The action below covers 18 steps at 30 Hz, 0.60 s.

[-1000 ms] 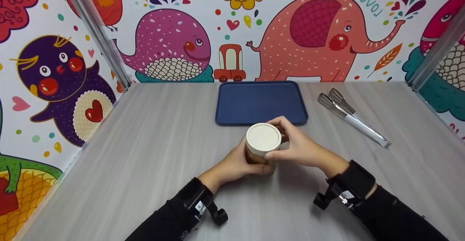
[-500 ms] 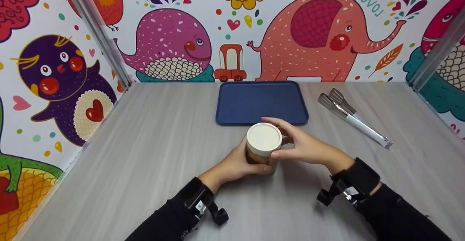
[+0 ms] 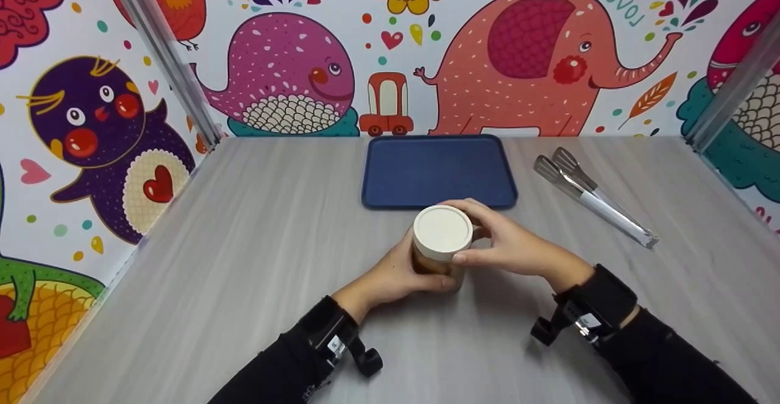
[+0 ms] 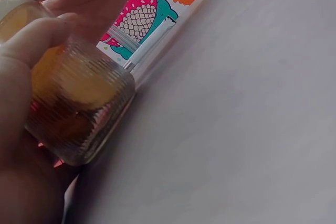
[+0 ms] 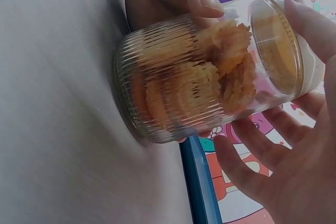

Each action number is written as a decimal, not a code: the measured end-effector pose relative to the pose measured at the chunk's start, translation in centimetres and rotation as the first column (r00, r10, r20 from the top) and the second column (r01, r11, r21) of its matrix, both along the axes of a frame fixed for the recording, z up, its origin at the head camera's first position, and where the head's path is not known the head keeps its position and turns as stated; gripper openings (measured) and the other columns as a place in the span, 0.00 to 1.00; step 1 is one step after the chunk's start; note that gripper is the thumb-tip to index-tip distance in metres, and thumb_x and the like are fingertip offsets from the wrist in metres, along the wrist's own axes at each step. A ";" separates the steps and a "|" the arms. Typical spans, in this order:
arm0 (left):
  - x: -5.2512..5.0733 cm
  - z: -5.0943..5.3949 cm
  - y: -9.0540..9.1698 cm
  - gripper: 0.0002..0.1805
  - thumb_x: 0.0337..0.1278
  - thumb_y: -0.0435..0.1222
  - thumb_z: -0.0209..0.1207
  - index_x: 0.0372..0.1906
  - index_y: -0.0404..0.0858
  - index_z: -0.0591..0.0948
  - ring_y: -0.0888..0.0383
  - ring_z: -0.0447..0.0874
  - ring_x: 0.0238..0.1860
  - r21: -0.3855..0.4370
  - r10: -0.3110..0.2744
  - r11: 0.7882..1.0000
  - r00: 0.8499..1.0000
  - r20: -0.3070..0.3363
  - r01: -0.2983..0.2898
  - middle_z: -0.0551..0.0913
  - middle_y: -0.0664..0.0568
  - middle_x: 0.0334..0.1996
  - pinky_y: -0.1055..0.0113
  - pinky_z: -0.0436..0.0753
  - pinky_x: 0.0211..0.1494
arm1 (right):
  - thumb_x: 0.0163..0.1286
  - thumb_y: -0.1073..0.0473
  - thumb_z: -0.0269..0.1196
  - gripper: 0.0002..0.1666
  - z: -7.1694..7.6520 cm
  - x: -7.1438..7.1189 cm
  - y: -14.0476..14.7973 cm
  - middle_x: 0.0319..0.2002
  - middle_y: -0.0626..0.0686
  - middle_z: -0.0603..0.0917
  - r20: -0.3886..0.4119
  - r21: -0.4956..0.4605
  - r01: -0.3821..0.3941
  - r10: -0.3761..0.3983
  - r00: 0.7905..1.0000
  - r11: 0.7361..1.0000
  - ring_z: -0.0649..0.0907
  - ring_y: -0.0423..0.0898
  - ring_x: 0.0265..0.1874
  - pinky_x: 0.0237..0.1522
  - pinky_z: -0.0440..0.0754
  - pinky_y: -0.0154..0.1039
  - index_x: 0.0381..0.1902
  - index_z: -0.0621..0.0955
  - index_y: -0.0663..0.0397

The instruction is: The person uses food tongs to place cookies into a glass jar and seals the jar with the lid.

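A ribbed clear glass jar [image 5: 173, 77] stands upright on the table, with golden-brown wavy-edged biscuits [image 5: 197, 85] inside. Its round cream lid [image 3: 443, 229] sits on top. My left hand [image 3: 396, 275] grips the jar's body from the left, thumb across the near side. At the rim, my right hand [image 3: 515, 244] holds the lid between the thumb in front and a finger behind. The other right fingers spread beside the jar in the right wrist view. The left fingers behind the glass are mostly hidden.
A dark blue tray [image 3: 439, 172] lies just behind the jar. To its right are metal tongs [image 3: 594, 200] with slotted heads and pale handles. Walls printed with cartoon animals border the grey table [image 3: 262, 227] at the back and sides.
My right hand has shifted slightly to the right, its thumb sliding along the lid's rim. The left hand and the jar have stayed in place.
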<state>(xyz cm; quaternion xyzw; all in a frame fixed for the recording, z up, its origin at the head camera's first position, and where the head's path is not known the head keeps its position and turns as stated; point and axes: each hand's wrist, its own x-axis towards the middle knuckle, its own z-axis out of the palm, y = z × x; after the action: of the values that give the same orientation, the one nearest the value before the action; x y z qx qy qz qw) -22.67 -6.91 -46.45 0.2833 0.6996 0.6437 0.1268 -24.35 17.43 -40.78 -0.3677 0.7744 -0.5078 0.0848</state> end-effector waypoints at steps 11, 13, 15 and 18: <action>0.0 0.0 -0.1 0.59 0.52 0.37 0.81 0.84 0.54 0.56 0.58 0.70 0.73 0.003 -0.012 1.000 1.000 0.007 0.012 0.72 0.57 0.74 0.56 0.61 0.80 | 0.60 0.57 0.81 0.44 -0.3 0.4 -0.7 0.63 0.56 0.80 -0.009 0.009 0.120 -0.120 0.993 0.993 0.83 0.52 0.57 0.56 0.84 0.53 0.68 0.72 0.59; 0.0 0.0 -0.1 0.60 0.52 0.37 0.81 0.84 0.55 0.56 0.59 0.69 0.74 -0.004 -0.009 1.000 1.000 0.008 0.009 0.71 0.58 0.74 0.56 0.61 0.80 | 0.61 0.58 0.81 0.45 -0.4 0.3 -0.6 0.64 0.56 0.79 -0.010 0.006 0.109 -0.108 0.994 0.994 0.83 0.52 0.57 0.56 0.84 0.53 0.69 0.71 0.60; 0.0 0.0 -0.1 0.60 0.52 0.37 0.81 0.84 0.55 0.55 0.59 0.69 0.74 -0.007 -0.009 1.000 1.000 0.006 0.009 0.71 0.58 0.74 0.55 0.60 0.81 | 0.61 0.58 0.80 0.47 -0.3 0.2 -0.5 0.66 0.56 0.78 -0.006 0.004 0.079 -0.079 0.997 0.997 0.82 0.53 0.60 0.57 0.83 0.54 0.73 0.69 0.59; 0.0 0.0 -0.1 0.61 0.52 0.37 0.81 0.85 0.53 0.54 0.60 0.68 0.75 -0.024 -0.002 1.000 1.000 0.002 0.002 0.71 0.57 0.75 0.55 0.59 0.81 | 0.63 0.58 0.79 0.52 -0.2 0.1 -0.1 0.70 0.55 0.76 0.011 0.003 0.022 -0.022 1.000 1.000 0.78 0.53 0.66 0.60 0.80 0.57 0.79 0.66 0.56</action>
<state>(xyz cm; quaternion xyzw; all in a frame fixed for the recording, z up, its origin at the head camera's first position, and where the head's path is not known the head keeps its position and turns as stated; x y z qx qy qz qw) -22.71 -7.02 -46.49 0.2821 0.7067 0.6354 0.1315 -24.26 17.28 -41.00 -0.3563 0.7787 -0.5095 0.0840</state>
